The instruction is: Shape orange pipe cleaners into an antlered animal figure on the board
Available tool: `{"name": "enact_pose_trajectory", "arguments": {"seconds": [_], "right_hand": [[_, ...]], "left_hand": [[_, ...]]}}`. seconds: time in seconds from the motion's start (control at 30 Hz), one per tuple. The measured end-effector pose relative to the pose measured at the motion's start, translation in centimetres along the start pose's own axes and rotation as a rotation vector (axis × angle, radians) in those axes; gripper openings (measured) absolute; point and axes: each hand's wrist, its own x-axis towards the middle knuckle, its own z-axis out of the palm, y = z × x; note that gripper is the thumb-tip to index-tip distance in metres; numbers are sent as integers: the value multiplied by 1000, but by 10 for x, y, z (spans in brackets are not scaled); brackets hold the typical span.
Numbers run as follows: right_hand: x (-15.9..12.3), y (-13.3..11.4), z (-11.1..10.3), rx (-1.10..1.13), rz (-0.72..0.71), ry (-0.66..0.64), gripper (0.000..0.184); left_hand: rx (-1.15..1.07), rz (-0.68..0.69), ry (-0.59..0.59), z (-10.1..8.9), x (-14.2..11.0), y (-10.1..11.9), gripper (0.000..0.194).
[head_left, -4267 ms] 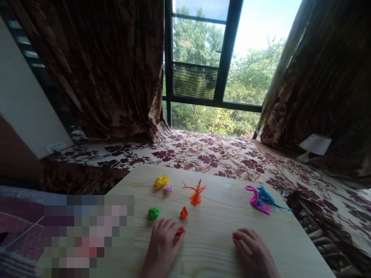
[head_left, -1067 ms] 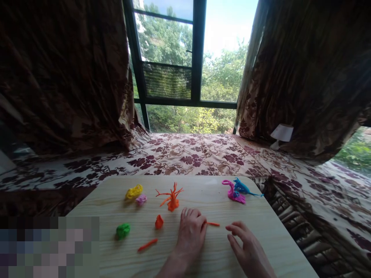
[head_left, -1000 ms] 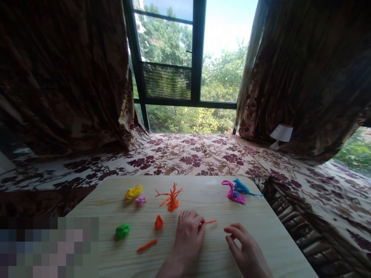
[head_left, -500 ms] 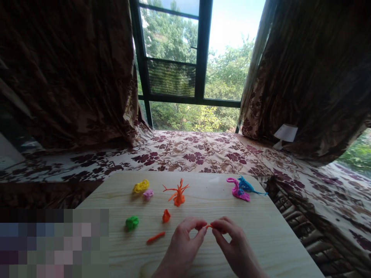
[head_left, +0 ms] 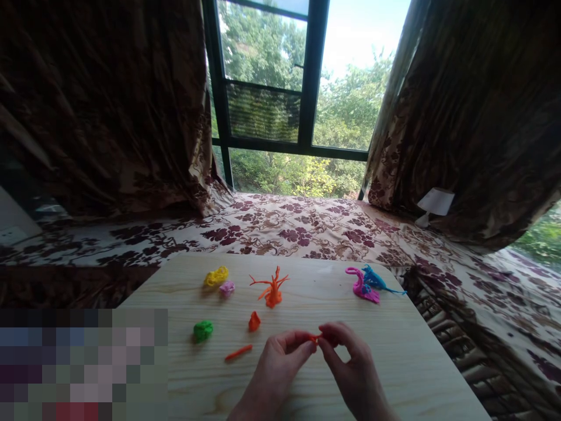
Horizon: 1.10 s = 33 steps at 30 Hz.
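Note:
My left hand [head_left: 277,365] and my right hand [head_left: 350,362] meet over the near part of a pale wooden table [head_left: 394,362]. Both pinch a small orange clay strip [head_left: 315,337] between their fingertips. Another orange clay strip [head_left: 239,352] lies on the table left of my left hand. Beyond it are a small orange lump [head_left: 253,321] and a green lump [head_left: 203,330]. An orange branched clay figure [head_left: 272,288] stands further back at the middle.
A yellow lump [head_left: 216,275] and a pale pink lump [head_left: 227,287] lie at the back left. A pink figure [head_left: 362,287] and a blue figure [head_left: 377,280] lie at the back right. Floral bedding [head_left: 298,225], curtains and a window lie beyond. A blurred patch covers the lower left.
My left hand picked the orange strip up off the table, and my right hand came in to pinch its other end. Both hands now hold it slightly higher. The view shifted a little left.

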Motion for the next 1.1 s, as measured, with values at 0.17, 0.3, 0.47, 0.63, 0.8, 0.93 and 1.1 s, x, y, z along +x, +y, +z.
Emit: {"name": "enact_pose_trajectory", "arguments": {"seconds": [0.17, 0.3, 0.47, 0.63, 0.8, 0.93, 1.1], "right_hand": [[-1, -5, -2, 26, -18, -63, 13], [-2, -8, -4, 25, -24, -107, 15], [-1, -7, -3, 9, -37, -114, 14], [-1, -4, -2, 5, -44, -86, 14], [-1, -8, -5, -15, -34, -109, 17], [1, -7, -11, -96, -21, -126, 16], [-4, 21, -25, -236, 64, -133, 16]], "left_hand": [[-60, -31, 31, 8, -5, 12, 25], [-86, -61, 43, 13, -10, 22, 26], [-7, -52, 79, 12, -11, 21, 31], [28, -38, 115, 8, -9, 15, 31], [70, -29, 36, 6, -9, 12, 29], [212, 9, 75, 2, -9, 12, 28], [339, 0, 133, -19, -8, 4, 26]]}}
